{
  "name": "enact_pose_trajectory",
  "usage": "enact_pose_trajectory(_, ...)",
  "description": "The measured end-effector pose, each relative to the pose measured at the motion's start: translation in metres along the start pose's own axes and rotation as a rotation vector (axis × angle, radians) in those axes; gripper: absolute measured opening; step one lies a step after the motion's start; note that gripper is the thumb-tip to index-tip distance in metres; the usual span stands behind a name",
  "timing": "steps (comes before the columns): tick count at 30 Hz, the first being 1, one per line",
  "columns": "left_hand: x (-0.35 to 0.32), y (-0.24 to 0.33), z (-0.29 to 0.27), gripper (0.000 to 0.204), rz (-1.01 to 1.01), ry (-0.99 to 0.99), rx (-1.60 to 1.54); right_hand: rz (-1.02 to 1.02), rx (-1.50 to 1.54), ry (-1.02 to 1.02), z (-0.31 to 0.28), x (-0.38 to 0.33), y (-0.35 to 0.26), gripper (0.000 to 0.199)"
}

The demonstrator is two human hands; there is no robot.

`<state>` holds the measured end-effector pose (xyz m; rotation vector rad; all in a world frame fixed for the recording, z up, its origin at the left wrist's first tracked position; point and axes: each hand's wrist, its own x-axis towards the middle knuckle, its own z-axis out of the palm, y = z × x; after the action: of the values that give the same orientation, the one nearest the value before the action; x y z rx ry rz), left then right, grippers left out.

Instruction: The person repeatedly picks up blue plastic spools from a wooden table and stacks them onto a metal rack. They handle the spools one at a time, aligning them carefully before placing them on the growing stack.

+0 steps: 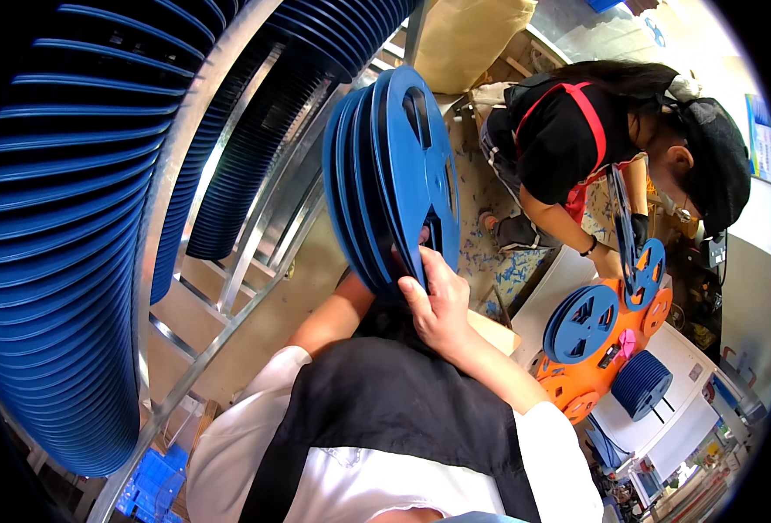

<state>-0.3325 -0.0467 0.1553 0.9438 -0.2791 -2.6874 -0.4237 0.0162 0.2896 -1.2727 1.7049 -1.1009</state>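
A stack of several blue plastic reels (416,144) with cutouts in their faces is held up in front of my chest, tilted on edge. My right hand (442,301) is closed on the near lower rim of the stack, its thumb against the edge and its fingers at a cutout. Behind the stack goes my left forearm (343,312); the left hand itself is hidden by the reels, so its grip does not show. A bit of skin shows through the lower cutout, but whose fingertip it is stays unclear.
On the left, a metal rack (202,344) carries long rows of blue reels (71,253). To the right, a co-worker (568,131) bends over an orange machine (568,383) holding blue reels. Below the rack is a blue crate (152,479). Blue scraps (512,266) litter the floor.
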Motion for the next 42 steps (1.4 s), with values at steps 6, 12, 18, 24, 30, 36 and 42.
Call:
enact_pose_trajectory(6,0.005,0.000,-0.012,0.058,-0.096,-0.139,-0.286,0.075,0.061,-0.077,0.000,0.003,-0.010,0.045)
enact_pose_trajectory(12,-0.006,0.014,-0.021,0.064,-0.084,-0.170,-0.345,0.152,0.001,-0.061,-0.029,-0.003,0.007,0.046)
enact_pose_trajectory(18,-0.029,0.023,-0.016,0.074,0.015,-0.208,-0.309,0.488,0.642,0.164,-0.078,-0.047,0.067,0.037)
enact_pose_trajectory(24,-0.038,0.025,-0.008,0.080,0.086,-0.287,-0.246,0.612,0.602,0.351,-0.086,-0.081,0.118,0.052)
enact_pose_trajectory(30,-0.044,0.018,0.005,0.076,0.115,-0.202,-0.176,0.679,0.574,0.440,-0.087,-0.085,0.133,0.048)
enact_pose_trajectory(36,-0.044,0.012,0.011,0.079,0.171,-0.270,-0.214,0.624,0.511,0.403,-0.092,-0.078,0.138,0.045)
enact_pose_trajectory(42,-0.042,0.010,0.013,0.080,0.237,-0.322,-0.250,0.620,0.563,0.351,-0.098,-0.078,0.151,0.044)
